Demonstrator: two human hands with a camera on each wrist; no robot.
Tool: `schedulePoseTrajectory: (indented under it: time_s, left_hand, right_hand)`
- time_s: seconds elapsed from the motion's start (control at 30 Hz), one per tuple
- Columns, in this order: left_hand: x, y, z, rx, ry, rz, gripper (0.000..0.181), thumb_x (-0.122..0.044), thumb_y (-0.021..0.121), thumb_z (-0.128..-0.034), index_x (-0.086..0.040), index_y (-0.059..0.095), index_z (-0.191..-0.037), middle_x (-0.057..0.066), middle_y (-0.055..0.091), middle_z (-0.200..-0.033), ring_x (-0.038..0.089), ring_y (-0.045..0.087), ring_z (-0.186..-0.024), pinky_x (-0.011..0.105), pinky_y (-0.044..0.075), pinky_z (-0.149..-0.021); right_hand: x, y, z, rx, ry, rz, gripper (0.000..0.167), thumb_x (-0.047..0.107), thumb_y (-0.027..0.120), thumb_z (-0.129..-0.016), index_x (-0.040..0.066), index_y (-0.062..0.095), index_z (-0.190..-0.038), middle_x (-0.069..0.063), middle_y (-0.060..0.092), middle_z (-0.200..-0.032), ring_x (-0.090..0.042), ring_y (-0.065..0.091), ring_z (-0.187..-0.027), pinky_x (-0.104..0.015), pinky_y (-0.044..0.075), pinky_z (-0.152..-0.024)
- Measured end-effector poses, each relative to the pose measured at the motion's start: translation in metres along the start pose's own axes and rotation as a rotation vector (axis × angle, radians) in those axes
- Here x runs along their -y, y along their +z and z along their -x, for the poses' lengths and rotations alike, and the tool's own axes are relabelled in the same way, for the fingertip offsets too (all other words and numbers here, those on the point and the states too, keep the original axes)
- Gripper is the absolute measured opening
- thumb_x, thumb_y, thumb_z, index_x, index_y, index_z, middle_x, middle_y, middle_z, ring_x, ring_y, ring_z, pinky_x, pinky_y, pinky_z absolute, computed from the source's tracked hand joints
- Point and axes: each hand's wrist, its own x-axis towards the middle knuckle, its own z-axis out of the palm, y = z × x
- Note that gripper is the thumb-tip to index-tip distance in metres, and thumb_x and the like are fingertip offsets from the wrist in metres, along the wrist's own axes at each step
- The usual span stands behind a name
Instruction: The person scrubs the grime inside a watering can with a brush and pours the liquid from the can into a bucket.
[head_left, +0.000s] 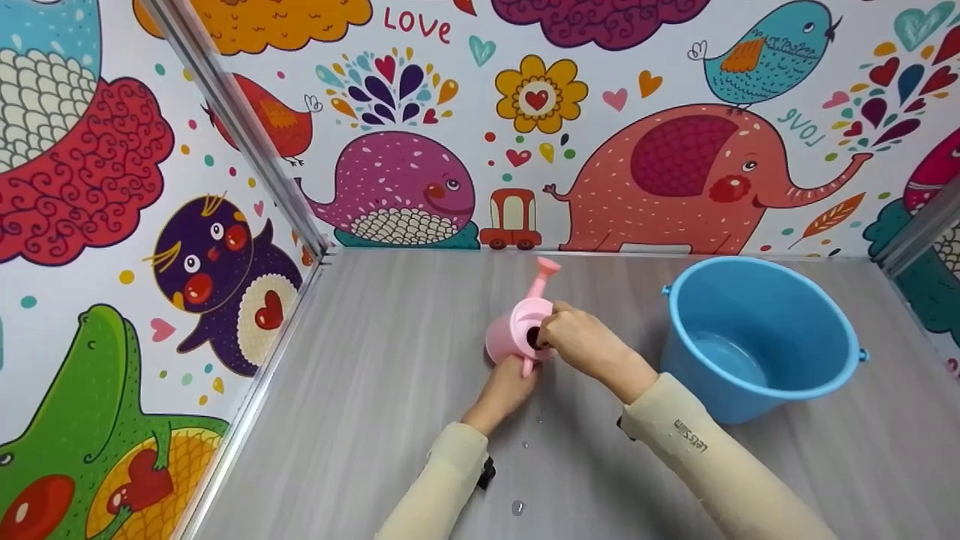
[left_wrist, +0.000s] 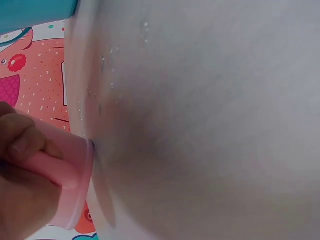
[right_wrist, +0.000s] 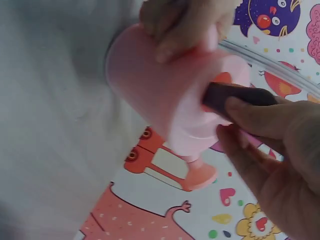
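Watering can (head_left: 510,334) held by its handle while a dark piece sits at its mouth

On a clock centred on the can in the head view, the spout points toward 12–1 o'clock. The left hand (head_left: 508,391), at 6–7, curls its fingers round the handle (left_wrist: 52,170). The right hand (head_left: 589,345), at 3, pinches a dark, stick-like piece (right_wrist: 240,97); its far end is hidden inside the can.

A sideways push on that piece could tip the can if the left grip loosened; a slack pinch could let the piece drop in. Water drops (head_left: 518,508) at 6 might make the base slip.

The grey wood-grain tabletop (head_left: 375,420) carries a blue bucket (head_left: 720,397) at 3, beyond the right hand. Cartoon-printed walls (head_left: 600,150) stand behind and to the side, with a metal post (head_left: 240,127) toward 10–11.
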Motion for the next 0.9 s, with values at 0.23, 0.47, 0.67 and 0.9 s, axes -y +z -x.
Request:
schedulePoseTrajectory:
  time_s: [0.23,0.47,0.67,0.9]
  left_hand:
    - [0.003,0.000,0.000,-0.009,0.051,-0.017,0.023,-0.010,0.056,-0.0960,0.000,0.064,-0.077,0.002,0.055,-0.065,0.010,0.042,-0.062,0.026,0.041,-0.059]
    - [0.001,0.000,0.000,0.034,0.014,0.008,0.025,-0.012,0.061,-0.0943,-0.010,0.055,-0.070,-0.003,0.048,-0.065,0.011,0.042,-0.061,0.026,0.037,-0.058]
    - [0.000,-0.002,0.000,0.046,-0.006,0.012,0.022,-0.013,0.060,-0.0946,-0.007,0.059,-0.074,-0.004,0.047,-0.066,0.011,0.043,-0.061,0.026,0.037,-0.058]
    - [0.002,-0.005,-0.002,0.036,0.044,0.024,0.021,-0.013,0.057,-0.0970,0.003,0.068,-0.088,-0.002,0.049,-0.068,0.012,0.043,-0.064,0.025,0.038,-0.060]
  right_hand:
    - [-0.005,-0.021,-0.006,0.119,0.003,-0.171,0.018,0.003,0.075,-0.084,0.006,0.078,-0.101,-0.009,0.076,-0.092,-0.022,0.067,-0.083,-0.037,0.059,-0.083]
    - [-0.013,-0.042,-0.008,0.144,-0.027,-0.260,0.018,0.005,0.073,-0.087,0.007,0.077,-0.104,-0.006,0.076,-0.095,-0.020,0.066,-0.087,-0.038,0.058,-0.083]
    - [-0.012,-0.042,-0.008,0.144,-0.031,-0.252,0.017,0.006,0.071,-0.089,0.006,0.077,-0.105,-0.006,0.075,-0.095,-0.019,0.065,-0.086,-0.037,0.058,-0.083]
    - [-0.006,-0.032,-0.008,0.105,0.004,-0.207,0.015,0.008,0.074,-0.087,0.006,0.078,-0.101,-0.007,0.075,-0.091,-0.019,0.065,-0.081,-0.036,0.058,-0.078]
